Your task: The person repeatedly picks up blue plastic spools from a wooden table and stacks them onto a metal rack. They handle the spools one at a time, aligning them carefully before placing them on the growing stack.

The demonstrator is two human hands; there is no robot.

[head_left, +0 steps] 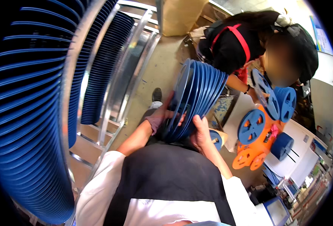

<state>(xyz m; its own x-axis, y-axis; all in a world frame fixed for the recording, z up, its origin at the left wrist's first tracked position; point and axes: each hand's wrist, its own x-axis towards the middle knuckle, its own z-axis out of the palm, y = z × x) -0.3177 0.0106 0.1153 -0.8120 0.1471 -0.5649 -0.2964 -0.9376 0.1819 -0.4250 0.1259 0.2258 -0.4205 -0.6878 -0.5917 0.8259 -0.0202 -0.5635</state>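
Both hands hug a stack of round blue plastic reels (196, 100) held up beside the shiny metal rack (110, 75), the left hand (165, 113) curled round its near side and the right hand (201, 132) gripping underneath.

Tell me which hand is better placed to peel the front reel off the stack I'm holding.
Probably the left hand: its fingers already lie on the face of the stack of blue reels, while the right hand cups the bottom edge, bearing the stack.
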